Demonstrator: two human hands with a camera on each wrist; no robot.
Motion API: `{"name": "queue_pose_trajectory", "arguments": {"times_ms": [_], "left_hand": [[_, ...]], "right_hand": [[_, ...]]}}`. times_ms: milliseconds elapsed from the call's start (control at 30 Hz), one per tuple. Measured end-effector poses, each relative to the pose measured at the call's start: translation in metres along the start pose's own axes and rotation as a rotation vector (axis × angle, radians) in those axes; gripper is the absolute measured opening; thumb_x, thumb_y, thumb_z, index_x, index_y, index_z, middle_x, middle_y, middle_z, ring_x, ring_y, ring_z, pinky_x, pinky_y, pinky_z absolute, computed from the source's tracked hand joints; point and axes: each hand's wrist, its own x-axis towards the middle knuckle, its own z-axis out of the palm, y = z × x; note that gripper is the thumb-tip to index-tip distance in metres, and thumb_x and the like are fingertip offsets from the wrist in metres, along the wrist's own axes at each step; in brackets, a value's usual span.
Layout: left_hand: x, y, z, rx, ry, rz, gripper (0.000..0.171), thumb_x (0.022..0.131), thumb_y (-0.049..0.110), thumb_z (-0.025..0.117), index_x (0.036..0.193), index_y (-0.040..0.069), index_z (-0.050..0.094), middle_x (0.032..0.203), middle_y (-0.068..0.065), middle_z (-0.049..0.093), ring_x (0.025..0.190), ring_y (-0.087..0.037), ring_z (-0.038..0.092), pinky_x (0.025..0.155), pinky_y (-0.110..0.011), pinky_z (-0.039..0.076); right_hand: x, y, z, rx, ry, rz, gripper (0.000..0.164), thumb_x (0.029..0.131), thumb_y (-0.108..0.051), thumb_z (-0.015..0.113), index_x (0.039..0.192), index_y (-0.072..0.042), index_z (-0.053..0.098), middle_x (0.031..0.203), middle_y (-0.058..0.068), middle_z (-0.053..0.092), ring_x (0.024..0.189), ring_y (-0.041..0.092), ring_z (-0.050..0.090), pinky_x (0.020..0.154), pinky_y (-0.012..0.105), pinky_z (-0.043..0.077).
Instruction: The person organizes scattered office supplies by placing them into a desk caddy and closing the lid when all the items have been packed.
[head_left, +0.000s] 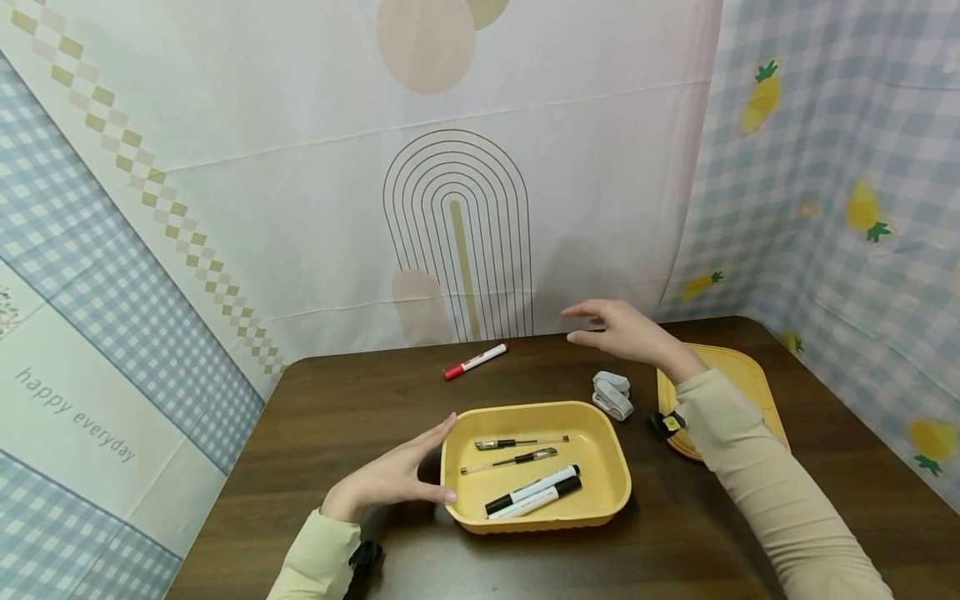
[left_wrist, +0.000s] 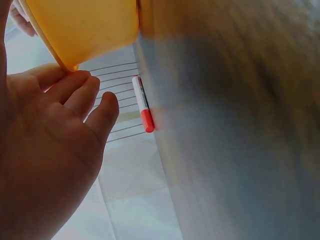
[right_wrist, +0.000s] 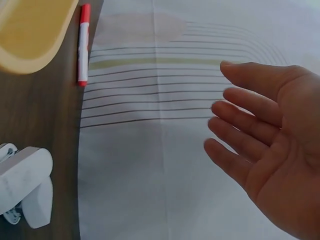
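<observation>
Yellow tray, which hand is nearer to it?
Left. The left hand touches the left side of the yellow tray; the right hand is raised apart from it, beyond its far right corner.

The yellow box (left_wrist: 95, 25) is touched at one corner by the left hand (left_wrist: 50, 130). A white marker with a red cap (left_wrist: 142, 104) is seen lying on the dark table (left_wrist: 230, 150). Thin lines are printed on the pale cloth (left_wrist: 132, 170) behind.
</observation>
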Motion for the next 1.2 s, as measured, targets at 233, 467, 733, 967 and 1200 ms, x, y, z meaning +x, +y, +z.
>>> {"name": "queue_pose_trajectory", "arguments": {"times_ms": [233, 467, 733, 967, 1200], "left_hand": [[0.0, 0.0, 0.0, -0.002, -0.003, -0.001, 0.109, 0.083, 0.051, 0.08, 0.164, 0.021, 0.014, 0.167, 0.008, 0.012, 0.151, -0.018, 0.015, 0.119, -0.053, 0.022], [-0.001, 0.001, -0.001, 0.006, 0.0, 0.006, 0.11, 0.082, 0.056, 0.078, 0.164, 0.021, 0.014, 0.168, 0.007, 0.012, 0.151, -0.018, 0.015, 0.119, -0.053, 0.022], [0.0, 0.0, 0.0, 0.007, -0.001, 0.011, 0.11, 0.083, 0.056, 0.078, 0.164, 0.023, 0.013, 0.168, 0.004, 0.012, 0.151, -0.018, 0.016, 0.119, -0.054, 0.022], [0.0, -0.001, 0.001, 0.008, -0.001, 0.013, 0.109, 0.083, 0.055, 0.078, 0.164, 0.023, 0.014, 0.168, 0.005, 0.012, 0.151, -0.018, 0.016, 0.118, -0.054, 0.023], [0.0, 0.0, 0.0, -0.003, -0.002, 0.012, 0.109, 0.083, 0.053, 0.079, 0.164, 0.021, 0.013, 0.168, 0.002, 0.013, 0.151, -0.019, 0.015, 0.119, -0.054, 0.022]], "right_hand": [[-0.002, 0.012, 0.001, -0.006, 0.011, 0.047, 0.069, 0.097, -0.037, 0.069, 0.155, -0.009, 0.042, 0.156, 0.02, 0.04, 0.136, 0.047, 0.042, 0.109, 0.06, 0.037], [-0.005, 0.023, 0.0, 0.011, 0.024, 0.114, 0.076, 0.097, -0.04, 0.069, 0.158, -0.013, 0.034, 0.16, 0.02, 0.032, 0.14, 0.047, 0.036, 0.11, 0.062, 0.033], [-0.009, 0.039, 0.007, 0.01, 0.053, 0.148, 0.072, 0.098, -0.035, 0.068, 0.157, -0.008, 0.036, 0.157, 0.024, 0.036, 0.136, 0.049, 0.039, 0.108, 0.063, 0.035], [-0.016, 0.059, 0.019, 0.003, 0.057, 0.183, 0.074, 0.096, -0.038, 0.069, 0.155, -0.006, 0.038, 0.148, 0.025, 0.046, 0.124, 0.047, 0.05, 0.101, 0.061, 0.041], [-0.026, 0.071, 0.029, 0.02, 0.034, 0.199, 0.069, 0.096, -0.037, 0.069, 0.152, -0.005, 0.044, 0.149, 0.025, 0.047, 0.13, 0.05, 0.045, 0.102, 0.064, 0.04]]}}
